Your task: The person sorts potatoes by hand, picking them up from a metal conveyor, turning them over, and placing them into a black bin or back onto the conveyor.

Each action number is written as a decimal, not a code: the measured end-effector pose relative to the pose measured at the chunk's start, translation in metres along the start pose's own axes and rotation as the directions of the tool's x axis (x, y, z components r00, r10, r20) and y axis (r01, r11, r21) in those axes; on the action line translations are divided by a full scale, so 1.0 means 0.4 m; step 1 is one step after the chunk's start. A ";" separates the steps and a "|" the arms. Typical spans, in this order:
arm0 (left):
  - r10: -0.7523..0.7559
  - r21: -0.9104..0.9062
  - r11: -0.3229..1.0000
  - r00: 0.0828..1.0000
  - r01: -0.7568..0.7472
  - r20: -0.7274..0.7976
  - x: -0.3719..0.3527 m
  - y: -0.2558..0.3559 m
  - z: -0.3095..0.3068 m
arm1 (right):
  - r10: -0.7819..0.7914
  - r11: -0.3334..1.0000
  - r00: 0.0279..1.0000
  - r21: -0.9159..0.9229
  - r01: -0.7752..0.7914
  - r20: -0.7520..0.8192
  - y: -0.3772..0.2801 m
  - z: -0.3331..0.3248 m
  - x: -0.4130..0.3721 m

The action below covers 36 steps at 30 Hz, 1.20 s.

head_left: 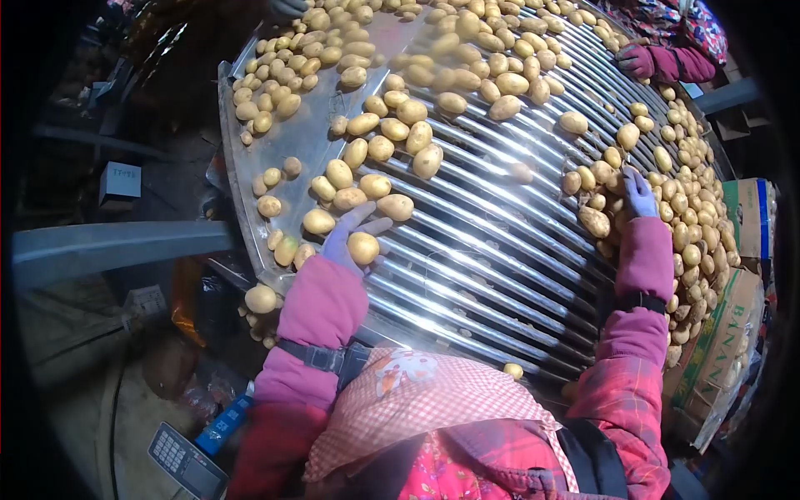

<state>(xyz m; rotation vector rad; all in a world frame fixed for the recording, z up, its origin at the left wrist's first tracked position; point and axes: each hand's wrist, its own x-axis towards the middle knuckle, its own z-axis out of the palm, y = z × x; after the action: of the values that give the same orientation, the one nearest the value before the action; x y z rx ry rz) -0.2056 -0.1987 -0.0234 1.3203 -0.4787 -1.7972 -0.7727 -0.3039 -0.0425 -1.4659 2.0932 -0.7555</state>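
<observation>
My left hand [350,239], in a pale purple glove, is at the left edge of the metal roller table. Its fingers and thumb curve around a round yellow potato [363,248]. Several more potatoes [350,198] lie just beyond those fingertips. On the right side, my right hand [640,196], gloved the same way, reaches into a heap of potatoes [595,221]. Its fingers are stretched out against the heap, and I see nothing gripped in them. Bare shiny rollers [483,250] lie between my two hands.
Another person's gloved hand [636,61] rests at the far right edge of the rollers. A flat metal ledge [317,125] carries potatoes on the left. Cardboard boxes [718,350] stand at the right, a keypad device [187,461] lower left. A grey beam [125,242] meets the table's left side.
</observation>
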 end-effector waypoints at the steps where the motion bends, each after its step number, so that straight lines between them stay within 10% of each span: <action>1: 0.004 -0.003 1.000 1.000 -0.004 -0.002 0.002 0.005 0.002 | -0.005 1.000 1.000 0.000 0.005 0.001 -0.005 0.013 0.019; 6: -0.068 -0.081 0.995 0.997 0.064 -0.047 -0.004 0.016 0.013 | -0.087 0.979 0.991 0.192 0.066 0.105 0.016 0.140 0.018; 12: -0.134 -0.151 0.980 0.991 0.129 -0.027 0.000 0.022 0.012 | -0.235 0.915 0.958 0.371 0.160 0.167 -0.355 0.281 -0.219; 14: -0.100 -0.162 0.982 0.995 0.096 -0.020 0.001 0.009 0.004 | -0.010 0.810 0.941 0.555 -0.190 0.338 -0.443 0.236 -0.282; 15: -0.107 -0.171 0.980 0.994 0.103 -0.018 -0.007 0.016 0.007 | -0.225 0.873 0.974 0.449 0.190 0.025 -0.361 0.240 -0.239; 18: -0.059 -0.132 0.989 0.998 0.059 0.009 0.002 0.001 -0.004 | -0.134 0.966 0.959 0.183 0.182 -0.250 -0.246 0.158 -0.232; 19: 0.136 0.055 0.988 0.987 -0.142 0.087 0.004 -0.030 -0.020 | -0.103 0.995 0.975 -0.012 0.103 -0.199 -0.171 0.137 -0.237; 21: 0.067 -0.034 0.997 0.997 -0.066 0.023 -0.004 -0.007 0.005 | -0.303 0.873 0.940 -0.443 0.206 -0.159 -0.111 0.147 -0.300; 24: -0.014 -0.080 0.997 1.000 0.014 0.010 -0.004 0.005 0.006 | -0.329 0.765 0.941 -0.608 0.214 -0.083 -0.177 0.246 -0.394; 29: 0.000 -0.063 0.998 1.000 0.001 0.018 -0.006 0.006 0.009 | -0.533 0.794 0.844 -0.313 0.521 0.055 -0.321 0.423 -0.461; 36: -0.098 -0.320 0.945 0.993 0.074 -0.059 0.002 0.009 0.004 | -0.508 0.860 0.854 0.109 0.498 0.107 -0.449 0.403 -0.442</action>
<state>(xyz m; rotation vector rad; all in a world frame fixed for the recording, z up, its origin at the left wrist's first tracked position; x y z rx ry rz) -0.2057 -0.2018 -0.0208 1.1905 -0.0844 -1.7996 -0.4879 -0.2132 -0.0287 -1.9931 1.5665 -0.8843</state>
